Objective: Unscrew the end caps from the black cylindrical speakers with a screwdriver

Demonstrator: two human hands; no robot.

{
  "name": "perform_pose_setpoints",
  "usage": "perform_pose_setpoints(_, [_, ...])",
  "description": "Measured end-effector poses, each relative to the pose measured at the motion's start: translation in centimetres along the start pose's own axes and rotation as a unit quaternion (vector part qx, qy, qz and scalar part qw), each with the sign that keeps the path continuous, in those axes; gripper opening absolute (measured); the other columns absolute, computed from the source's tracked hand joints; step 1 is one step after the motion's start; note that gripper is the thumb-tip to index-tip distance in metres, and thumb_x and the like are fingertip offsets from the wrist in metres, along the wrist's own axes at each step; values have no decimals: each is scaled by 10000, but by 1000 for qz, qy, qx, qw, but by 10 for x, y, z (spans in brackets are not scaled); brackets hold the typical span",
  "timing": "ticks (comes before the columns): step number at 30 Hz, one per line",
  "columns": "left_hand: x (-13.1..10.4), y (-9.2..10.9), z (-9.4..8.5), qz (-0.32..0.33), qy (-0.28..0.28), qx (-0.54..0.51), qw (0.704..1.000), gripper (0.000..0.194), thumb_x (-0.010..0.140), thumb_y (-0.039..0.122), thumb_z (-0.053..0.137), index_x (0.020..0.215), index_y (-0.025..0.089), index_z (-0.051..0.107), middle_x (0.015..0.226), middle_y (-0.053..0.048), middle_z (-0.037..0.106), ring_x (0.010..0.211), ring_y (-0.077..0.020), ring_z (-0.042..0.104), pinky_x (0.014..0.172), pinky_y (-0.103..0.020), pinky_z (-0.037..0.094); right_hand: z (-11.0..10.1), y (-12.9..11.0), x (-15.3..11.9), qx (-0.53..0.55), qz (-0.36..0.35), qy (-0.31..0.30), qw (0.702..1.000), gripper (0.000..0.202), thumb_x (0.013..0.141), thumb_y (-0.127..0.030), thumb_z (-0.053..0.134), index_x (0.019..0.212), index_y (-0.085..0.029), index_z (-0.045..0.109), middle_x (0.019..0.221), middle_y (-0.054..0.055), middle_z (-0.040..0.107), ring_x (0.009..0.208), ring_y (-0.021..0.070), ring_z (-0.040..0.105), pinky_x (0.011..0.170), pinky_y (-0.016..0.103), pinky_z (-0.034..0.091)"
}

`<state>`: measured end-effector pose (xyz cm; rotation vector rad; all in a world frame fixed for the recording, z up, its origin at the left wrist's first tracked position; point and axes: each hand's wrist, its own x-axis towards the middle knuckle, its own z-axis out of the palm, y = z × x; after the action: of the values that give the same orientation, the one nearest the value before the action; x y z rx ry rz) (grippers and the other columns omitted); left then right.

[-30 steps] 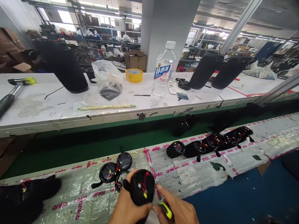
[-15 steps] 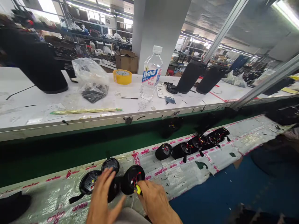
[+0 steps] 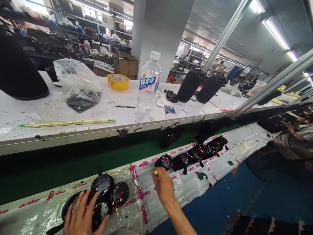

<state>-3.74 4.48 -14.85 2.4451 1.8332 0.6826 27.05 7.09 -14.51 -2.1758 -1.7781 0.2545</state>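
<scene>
My left hand lies with spread fingers over a cluster of black cylindrical housings at the lower left. Beside it are a round black end, another with a red wire and a small yellow connector, and a glossy one near the fingertips. My right hand is closed around a small yellow-ended thing whose kind I cannot make out; most of it is hidden in the fist. Just beyond that hand lies a black housing with wires in its open end.
More wired black housings lie in a row along the plastic-covered lower bench. On the white upper table stand a water bottle, yellow tape, a plastic bag and upright black cylinders. A co-worker's hand shows at far right.
My right hand has moved away from the wired housing, up and to the right, with the yellow-ended thing. My left hand has come down onto the housings. The view has shifted rightward.
</scene>
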Motion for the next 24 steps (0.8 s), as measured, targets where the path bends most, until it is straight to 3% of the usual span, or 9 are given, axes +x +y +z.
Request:
perform_pose_setpoints(2, [5, 0, -10, -6, 6, -8, 1000, 560, 959, 397, 487, 1469, 211, 351, 1540, -249, 416, 1476, -486, 365, 1169, -707, 327, -6, 27, 17, -24, 55, 39, 997, 275, 1062, -215, 472, 1276, -118, 615, 1353, 202, 612, 948, 240, 745, 738, 333, 580])
perform_pose_setpoints(4, [11, 1, -20, -8, 9, -23, 1000, 542, 955, 403, 511, 1448, 223, 374, 1537, -244, 414, 1466, -493, 379, 1141, -711, 380, -8, 44, 28, -32, 74, 57, 995, 237, 1058, -246, 531, 1240, -119, 614, 1342, 172, 610, 940, 215, 723, 742, 338, 584])
perform_pose_setpoints(9, [24, 11, -40, -13, 10, -67, 998, 476, 946, 397, 569, 1383, 236, 468, 1565, -211, 406, 1479, -469, 391, 1137, -687, 436, -19, 46, 26, 3, 51, 50, 997, 194, 1021, -330, 631, 1088, -149, 647, 1127, 77, 684, 872, 181, 686, 754, 340, 571])
perform_pose_setpoints(13, [33, 26, -53, -8, 0, -157, 988, 472, 935, 397, 611, 1392, 308, 535, 1560, -125, 500, 1462, -427, 456, 1148, -664, 452, -67, 32, 11, 69, 21, 11, 997, 120, 973, -273, 606, 964, -156, 633, 927, 80, 689, 849, 228, 682, 737, 331, 516])
perform_pose_setpoints(16, [53, 38, -71, -62, -100, -265, 957, 458, 931, 498, 613, 1381, 416, 591, 1607, -21, 499, 1471, -392, 469, 1116, -618, 504, -118, 14, -6, 136, -7, -42, 990, 202, 953, -374, 613, 840, -208, 592, 759, -7, 620, 698, 179, 606, 628, 272, 471])
perform_pose_setpoints(18, [73, 46, -82, -87, -182, -349, 915, 496, 907, 555, 638, 1385, 424, 611, 1621, -12, 490, 1476, -386, 462, 1150, -609, 465, -148, -2, -19, 193, -21, -82, 977, 216, 924, -408, 633, 832, -216, 594, 727, -40, 575, 651, 148, 552, 586, 242, 452])
perform_pose_setpoints(20, [91, 55, -90, -82, -265, -470, 838, 606, 864, 598, 689, 1418, 366, 609, 1602, -63, 518, 1448, -389, 498, 1185, -595, 417, -165, -21, -30, 315, -17, -147, 938, 202, 879, -412, 672, 883, -219, 614, 719, -58, 537, 627, 127, 501, 563, 224, 429])
perform_pose_setpoints(23, [101, 67, -92, -91, -382, -662, 638, 789, 766, 688, 742, 1418, 260, 628, 1484, -131, 633, 1418, -407, 528, 1152, -555, 450, -168, -45, -42, 493, -14, -249, 834, 282, 825, -452, 749, 919, -221, 617, 687, -70, 493, 584, 110, 452, 533, 217, 395])
perform_pose_setpoints(24, [97, 69, -92, -106, -409, -705, 570, 839, 717, 699, 766, 1407, 239, 636, 1427, -143, 676, 1392, -422, 550, 1102, -553, 493, -164, -52, -45, 515, -20, -269, 813, 302, 825, -468, 758, 929, -222, 617, 687, -67, 508, 579, 113, 470, 531, 219, 405])
